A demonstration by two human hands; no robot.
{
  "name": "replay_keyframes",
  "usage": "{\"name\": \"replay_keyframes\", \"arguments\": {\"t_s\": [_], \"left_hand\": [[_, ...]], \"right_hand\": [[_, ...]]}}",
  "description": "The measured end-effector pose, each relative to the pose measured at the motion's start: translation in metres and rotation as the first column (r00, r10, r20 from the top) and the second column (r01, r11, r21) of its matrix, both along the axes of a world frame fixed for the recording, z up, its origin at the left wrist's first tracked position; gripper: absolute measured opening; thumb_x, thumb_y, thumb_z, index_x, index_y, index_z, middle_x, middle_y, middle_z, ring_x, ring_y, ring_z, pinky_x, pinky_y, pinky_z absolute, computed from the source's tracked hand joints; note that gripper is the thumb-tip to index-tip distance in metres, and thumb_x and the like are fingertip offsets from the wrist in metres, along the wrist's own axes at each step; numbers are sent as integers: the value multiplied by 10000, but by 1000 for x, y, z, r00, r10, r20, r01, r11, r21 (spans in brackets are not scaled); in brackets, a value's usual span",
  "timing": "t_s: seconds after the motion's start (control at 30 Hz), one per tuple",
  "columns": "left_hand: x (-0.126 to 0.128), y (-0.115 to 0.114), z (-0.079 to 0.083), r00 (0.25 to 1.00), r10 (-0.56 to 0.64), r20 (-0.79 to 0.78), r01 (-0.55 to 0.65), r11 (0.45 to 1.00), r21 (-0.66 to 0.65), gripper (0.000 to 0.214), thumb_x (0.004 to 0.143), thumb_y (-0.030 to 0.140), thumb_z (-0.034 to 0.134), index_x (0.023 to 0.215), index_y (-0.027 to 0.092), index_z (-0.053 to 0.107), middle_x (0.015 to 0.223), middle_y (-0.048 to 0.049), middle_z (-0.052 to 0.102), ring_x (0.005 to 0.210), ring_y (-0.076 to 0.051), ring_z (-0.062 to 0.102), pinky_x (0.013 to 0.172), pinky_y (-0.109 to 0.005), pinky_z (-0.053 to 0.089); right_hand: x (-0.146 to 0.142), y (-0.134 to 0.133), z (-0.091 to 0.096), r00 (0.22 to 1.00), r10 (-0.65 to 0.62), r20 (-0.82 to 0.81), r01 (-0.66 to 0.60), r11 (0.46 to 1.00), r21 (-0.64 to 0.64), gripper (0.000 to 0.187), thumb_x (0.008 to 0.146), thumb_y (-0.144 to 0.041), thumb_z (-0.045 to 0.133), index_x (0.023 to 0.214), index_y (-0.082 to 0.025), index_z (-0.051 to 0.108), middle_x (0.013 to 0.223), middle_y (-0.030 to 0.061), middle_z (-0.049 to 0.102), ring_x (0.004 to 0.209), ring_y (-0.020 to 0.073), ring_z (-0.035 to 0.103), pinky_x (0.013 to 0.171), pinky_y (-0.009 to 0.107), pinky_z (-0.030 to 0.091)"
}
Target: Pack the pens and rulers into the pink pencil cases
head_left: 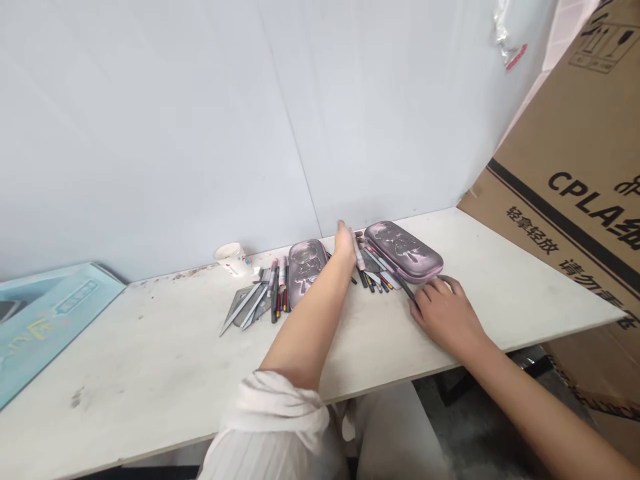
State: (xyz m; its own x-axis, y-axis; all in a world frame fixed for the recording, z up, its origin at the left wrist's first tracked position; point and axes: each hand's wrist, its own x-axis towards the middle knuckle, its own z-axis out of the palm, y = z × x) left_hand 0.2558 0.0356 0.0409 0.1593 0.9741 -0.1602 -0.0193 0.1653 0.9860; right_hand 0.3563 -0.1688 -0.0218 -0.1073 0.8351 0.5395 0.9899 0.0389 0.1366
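Two purple pencil cases lie near the wall on a white table (150, 360): the left case (305, 268) and the right case (406, 251). My left hand (345, 241) reaches between them with its fingers closed on a pink-white pen (358, 252). A bunch of pens and pencils (376, 275) lies under and beside that hand. My right hand (443, 308) rests on the table in front of the right case, fingers curled, touching a dark pen (407, 291). More pens (279, 288) and metal rulers (246, 307) lie left of the left case.
A tipped paper cup (232, 258) lies by the wall. A teal flat box (45, 317) sits at the table's left end. A large cardboard carton (575, 167) stands at the right. The white wall rises just behind the cases.
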Motion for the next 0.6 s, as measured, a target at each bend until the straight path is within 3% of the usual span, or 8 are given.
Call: {"name": "replay_keyframes", "arguments": {"t_s": [0.07,0.13,0.2,0.27,0.33,0.43,0.5,0.6], "left_hand": [[-2,1,1,984,-59,-169,73,994,77,314,846,456,367,841,166,487,829,-97,627,774,-191,611,667,-287,462],[-12,-1,7,945,-94,-313,150,976,159,283,764,392,543,916,153,531,1077,-135,616,1051,-236,552,875,-317,412],[-32,-3,14,915,-107,-390,203,955,216,341,711,319,616,998,146,552,1207,-137,567,1181,-253,467,992,-327,320],[-60,-6,19,845,-90,-527,277,916,288,392,737,309,584,1088,137,549,1248,-141,544,1207,-255,446,1028,-337,279],[-92,-11,19,640,20,-768,419,829,371,440,800,342,489,1175,114,516,1252,-161,536,1201,-261,455,1023,-355,292],[-135,-21,5,405,165,-899,519,768,375,502,835,370,415,1235,72,475,1271,-195,508,1223,-283,433,1021,-383,303],[-154,-30,-8,333,193,-923,544,760,355,528,849,399,389,1268,82,444,1304,-192,482,1245,-293,409,1030,-420,289],[-167,-44,-28,295,193,-936,563,757,333,585,863,449,354,1334,103,359,1388,-195,389,1304,-311,330,1037,-482,261]], "right_hand": [[2,14,2,998,-36,47,36,999,-5,274,866,-221,409,719,-136,624,721,117,610,828,246,486,888,414,283],[0,26,7,996,-67,60,67,998,4,254,862,-249,432,757,-123,626,754,129,607,838,255,482,877,415,284],[-7,35,13,996,-79,47,78,997,13,254,858,-297,453,798,-117,622,793,141,603,854,266,480,866,420,288],[-19,41,17,999,-50,14,50,999,0,256,859,-321,456,839,-121,614,835,145,599,872,275,485,850,422,299],[-36,47,19,999,5,-49,-7,999,-36,260,865,-335,444,887,-132,606,881,141,597,896,282,495,832,419,317],[-64,60,17,963,110,-245,-138,985,-101,326,884,-373,406,1053,-143,563,979,131,596,945,268,516,822,381,358],[-83,68,16,901,163,-403,-237,961,-141,391,899,-395,367,1172,-147,496,1053,124,589,977,242,533,815,340,387],[-106,76,14,835,160,-527,-304,932,-199,435,909,-401,329,1244,-145,433,1146,127,562,1025,234,542,830,328,404]]}}
